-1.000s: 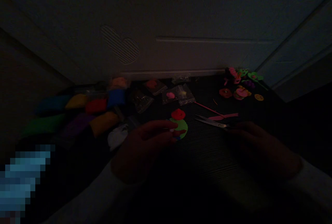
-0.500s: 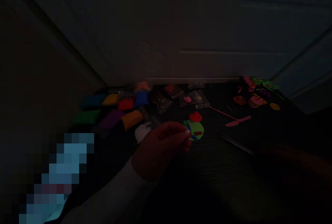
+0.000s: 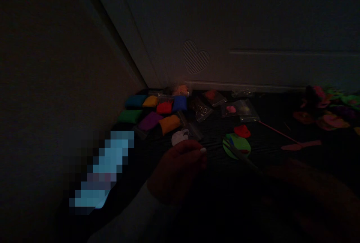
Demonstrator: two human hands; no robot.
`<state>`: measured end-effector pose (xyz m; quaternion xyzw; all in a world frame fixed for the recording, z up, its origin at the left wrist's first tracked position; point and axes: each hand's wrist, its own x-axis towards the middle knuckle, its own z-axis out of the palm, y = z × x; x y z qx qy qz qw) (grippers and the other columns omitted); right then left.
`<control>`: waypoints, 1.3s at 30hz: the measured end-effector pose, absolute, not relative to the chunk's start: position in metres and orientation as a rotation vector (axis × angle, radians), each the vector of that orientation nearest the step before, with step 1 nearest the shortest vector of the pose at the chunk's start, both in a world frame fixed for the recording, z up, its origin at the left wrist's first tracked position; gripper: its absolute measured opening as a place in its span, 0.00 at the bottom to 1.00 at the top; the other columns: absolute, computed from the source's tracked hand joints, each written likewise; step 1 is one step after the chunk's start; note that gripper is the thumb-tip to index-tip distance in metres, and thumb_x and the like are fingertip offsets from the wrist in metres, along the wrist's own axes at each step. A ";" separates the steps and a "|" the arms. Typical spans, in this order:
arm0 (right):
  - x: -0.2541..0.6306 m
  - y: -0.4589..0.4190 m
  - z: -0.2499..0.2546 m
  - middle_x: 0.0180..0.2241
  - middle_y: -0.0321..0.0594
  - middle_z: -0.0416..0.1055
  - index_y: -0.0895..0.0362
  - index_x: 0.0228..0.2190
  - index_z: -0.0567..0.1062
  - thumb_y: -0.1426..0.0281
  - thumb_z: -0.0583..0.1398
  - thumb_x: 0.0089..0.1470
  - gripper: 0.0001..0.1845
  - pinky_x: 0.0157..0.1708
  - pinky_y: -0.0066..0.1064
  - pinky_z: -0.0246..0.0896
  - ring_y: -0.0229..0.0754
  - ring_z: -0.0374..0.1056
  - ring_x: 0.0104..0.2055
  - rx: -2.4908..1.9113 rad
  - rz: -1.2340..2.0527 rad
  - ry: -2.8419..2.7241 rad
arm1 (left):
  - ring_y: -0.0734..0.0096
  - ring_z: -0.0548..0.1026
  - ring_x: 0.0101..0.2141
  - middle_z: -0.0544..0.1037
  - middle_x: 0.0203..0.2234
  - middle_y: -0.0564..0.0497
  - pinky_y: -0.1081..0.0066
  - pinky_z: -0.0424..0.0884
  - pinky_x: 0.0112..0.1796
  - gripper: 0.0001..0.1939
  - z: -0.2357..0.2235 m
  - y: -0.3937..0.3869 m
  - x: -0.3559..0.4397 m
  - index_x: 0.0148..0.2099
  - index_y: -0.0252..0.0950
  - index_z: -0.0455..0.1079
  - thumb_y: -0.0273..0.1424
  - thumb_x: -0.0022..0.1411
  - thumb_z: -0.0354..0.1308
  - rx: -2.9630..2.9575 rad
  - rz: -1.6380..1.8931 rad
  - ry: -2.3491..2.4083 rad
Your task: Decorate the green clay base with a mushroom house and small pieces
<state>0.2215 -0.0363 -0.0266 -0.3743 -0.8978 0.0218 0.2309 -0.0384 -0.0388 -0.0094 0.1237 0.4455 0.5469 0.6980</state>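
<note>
The scene is very dim. My left hand [image 3: 180,171] is closed in a pinch, with a small white piece of clay [image 3: 203,150] at its fingertips. On the right, my dark, blurred right hand [image 3: 306,186] holds what look like scissors [image 3: 247,160]. Their slightly parted tips reach over a flat green clay disc [image 3: 236,151]; contact cannot be made out. Blue and red bits lie on that disc, and a red clay piece [image 3: 242,131] sits at its upper edge. Just behind my left hand lies a bag of white clay [image 3: 180,137].
Several coloured clay packs [image 3: 150,121] lie at the left, beside a glowing, pixelated screen [image 3: 104,171]. Clear bags [image 3: 244,111] line the back near the wall [image 3: 219,66]. A pink stick tool [image 3: 300,146] and colourful clay figures [image 3: 332,119] are at the right.
The view has swung left, so things appear further right. My left hand has moved away from the green disc, still pinching. The tool in my right hand has come over the disc.
</note>
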 end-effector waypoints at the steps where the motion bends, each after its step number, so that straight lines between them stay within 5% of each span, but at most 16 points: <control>1: 0.211 -0.033 -0.028 0.37 0.42 0.71 0.55 0.42 0.65 0.69 0.52 0.49 0.16 0.27 0.33 0.68 0.43 0.70 0.35 -0.989 0.076 -2.491 | 0.79 0.72 0.23 0.74 0.20 0.53 0.80 0.69 0.26 0.08 -0.009 -0.039 -0.039 0.26 0.32 0.72 0.23 0.39 0.67 0.273 1.231 0.995; 7: 0.194 -0.037 -0.044 0.37 0.44 0.70 0.55 0.43 0.63 0.71 0.47 0.49 0.18 0.35 0.39 0.64 0.44 0.68 0.37 -0.919 0.036 -2.491 | 0.78 0.72 0.24 0.75 0.21 0.53 0.79 0.70 0.28 0.07 -0.009 -0.040 -0.038 0.26 0.32 0.72 0.23 0.40 0.66 0.271 1.217 0.986; 39: 0.201 -0.038 -0.050 0.37 0.41 0.71 0.54 0.45 0.61 0.72 0.47 0.51 0.17 0.32 0.33 0.61 0.41 0.68 0.34 -0.973 0.117 -2.579 | 0.77 0.73 0.24 0.75 0.21 0.52 0.80 0.70 0.27 0.10 -0.018 -0.035 -0.032 0.26 0.30 0.72 0.22 0.36 0.67 0.231 1.225 1.066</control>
